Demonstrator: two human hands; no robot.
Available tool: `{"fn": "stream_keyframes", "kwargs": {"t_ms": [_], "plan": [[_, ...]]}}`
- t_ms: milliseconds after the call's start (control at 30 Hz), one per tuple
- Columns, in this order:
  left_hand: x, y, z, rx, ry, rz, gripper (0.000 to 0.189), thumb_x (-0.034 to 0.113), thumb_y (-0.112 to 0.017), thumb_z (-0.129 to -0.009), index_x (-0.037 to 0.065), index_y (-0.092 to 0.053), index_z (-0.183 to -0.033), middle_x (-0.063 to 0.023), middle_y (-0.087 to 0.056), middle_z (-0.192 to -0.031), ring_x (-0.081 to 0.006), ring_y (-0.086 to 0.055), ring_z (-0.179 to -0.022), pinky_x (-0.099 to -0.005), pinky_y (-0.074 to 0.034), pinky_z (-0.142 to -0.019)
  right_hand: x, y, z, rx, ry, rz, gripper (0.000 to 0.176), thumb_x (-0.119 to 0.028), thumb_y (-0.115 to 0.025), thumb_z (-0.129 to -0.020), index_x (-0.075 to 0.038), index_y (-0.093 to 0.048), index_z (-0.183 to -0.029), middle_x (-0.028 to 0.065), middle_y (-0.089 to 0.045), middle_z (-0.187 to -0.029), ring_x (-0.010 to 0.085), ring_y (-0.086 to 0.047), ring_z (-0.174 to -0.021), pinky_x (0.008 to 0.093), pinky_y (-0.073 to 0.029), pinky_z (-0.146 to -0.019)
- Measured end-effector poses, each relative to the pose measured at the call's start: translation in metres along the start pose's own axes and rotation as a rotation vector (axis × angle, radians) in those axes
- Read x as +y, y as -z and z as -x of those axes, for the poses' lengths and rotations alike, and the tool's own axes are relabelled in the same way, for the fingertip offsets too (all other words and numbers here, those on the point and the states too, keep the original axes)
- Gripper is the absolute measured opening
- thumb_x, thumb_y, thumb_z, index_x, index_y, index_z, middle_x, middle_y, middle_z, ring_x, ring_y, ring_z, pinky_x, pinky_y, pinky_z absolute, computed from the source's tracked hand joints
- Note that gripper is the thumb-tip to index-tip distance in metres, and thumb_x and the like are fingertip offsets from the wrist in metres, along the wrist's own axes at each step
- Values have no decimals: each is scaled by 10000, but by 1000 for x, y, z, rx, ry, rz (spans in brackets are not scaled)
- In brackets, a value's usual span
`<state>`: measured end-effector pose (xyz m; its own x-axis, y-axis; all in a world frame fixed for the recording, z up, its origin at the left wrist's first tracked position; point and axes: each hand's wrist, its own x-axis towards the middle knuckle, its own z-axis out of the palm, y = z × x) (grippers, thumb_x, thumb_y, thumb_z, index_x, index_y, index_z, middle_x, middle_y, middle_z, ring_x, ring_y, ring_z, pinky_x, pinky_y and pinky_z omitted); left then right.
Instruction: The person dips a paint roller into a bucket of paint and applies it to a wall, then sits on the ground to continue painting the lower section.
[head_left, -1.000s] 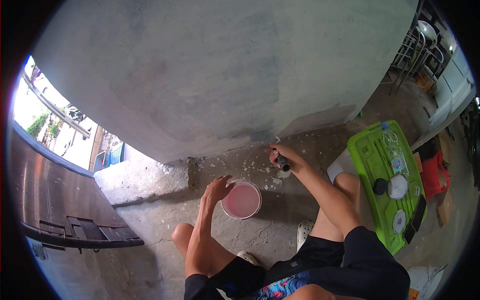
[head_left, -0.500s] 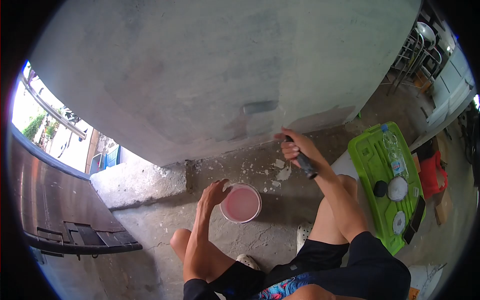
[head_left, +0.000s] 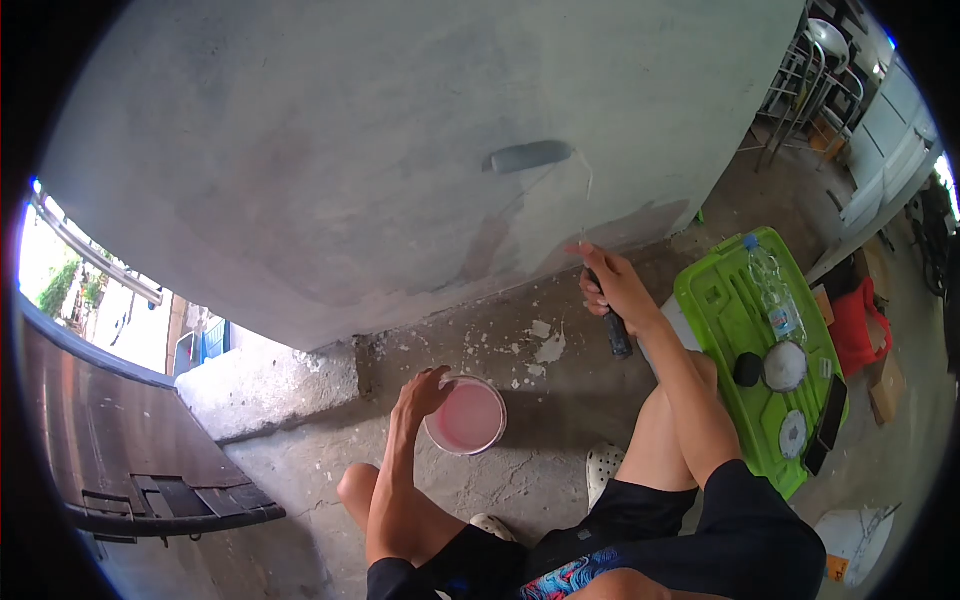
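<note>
My right hand [head_left: 615, 285] is wrapped round the black handle of a paint roller [head_left: 532, 156], its index finger stretched forward. The grey roller sleeve lies against the pale grey wall [head_left: 380, 130], joined to the handle by a thin wire frame. Darker, damp-looking patches mark the wall below it. On the floor, a round bucket [head_left: 503, 423] holds a pinkish liquid. My left hand [head_left: 425, 392] grips the bucket's upper left rim with bent fingers; its fingertips are partly hidden.
At my right lies a green plastic lid [head_left: 715, 300] bearing a clear bottle [head_left: 775, 290], a whitish round container [head_left: 785, 366] and small dark items. A red bag [head_left: 860, 325] sits beyond it. To the left are a concrete step [head_left: 280, 385] and a brown metal door [head_left: 110, 420].
The roller has moved up the wall, and my right hand has risen slightly with it. My left hand stays at the bucket's rim. The whole view has shifted a little.
</note>
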<state>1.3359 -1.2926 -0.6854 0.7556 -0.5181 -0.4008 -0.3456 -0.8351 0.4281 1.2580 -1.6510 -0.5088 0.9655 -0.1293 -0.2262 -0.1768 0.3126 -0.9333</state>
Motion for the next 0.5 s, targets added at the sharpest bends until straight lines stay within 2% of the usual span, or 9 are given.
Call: {"fn": "stream_keyframes", "kwargs": {"t_ms": [67,133,233,433,500], "plan": [[0,0,-5,-13,-16,-18,481,407,-579,-905,147,-547,-1308,-174,-627,-1198,-356,-603,-1095,-474,-499,-892,11,5,-3,17,-45,-23,532,-444,-539,-970,-16,-512,-1286,-65,-349,-616,18,-306,-477,197,-279,-421],[4,1,-8,-6,-18,-29,477,403,-579,-906,145,-550,-1305,-177,-631,-1189,-354,-606,-1091,-472,-501,-886,33,18,-11,11,-254,-84,541,-433,-573,-956,-6,-512,-1282,-58,-357,-629,15,-309,-485,193,-280,-422],[6,1,-2,5,-31,-22,471,400,-580,-907,141,-555,-1300,-182,-638,-1169,-354,-612,-1080,-468,-505,-878,62,16,-28,42,-359,-146,539,-413,-601,-944,15,-511,-1259,-51,-362,-637,14,-312,-488,187,-278,-419],[3,6,2,20,-31,12,471,410,-580,-907,142,-562,-1294,-188,-644,-1152,-365,-616,-1067,-472,-505,-877,86,26,-58,29,-509,-333,517,-386,-628,-933,27,-505,-1218,-50,-377,-642,13,-324,-488,175,-284,-417],[0,9,4,38,-26,14,473,415,-580,-907,145,-562,-1295,-188,-644,-1154,-367,-617,-1066,-474,-504,-879,81,20,-56,42,-491,-342,506,-380,-632,-931,26,-509,-1206,-50,-381,-642,14,-330,-488,176,-286,-417]]}}
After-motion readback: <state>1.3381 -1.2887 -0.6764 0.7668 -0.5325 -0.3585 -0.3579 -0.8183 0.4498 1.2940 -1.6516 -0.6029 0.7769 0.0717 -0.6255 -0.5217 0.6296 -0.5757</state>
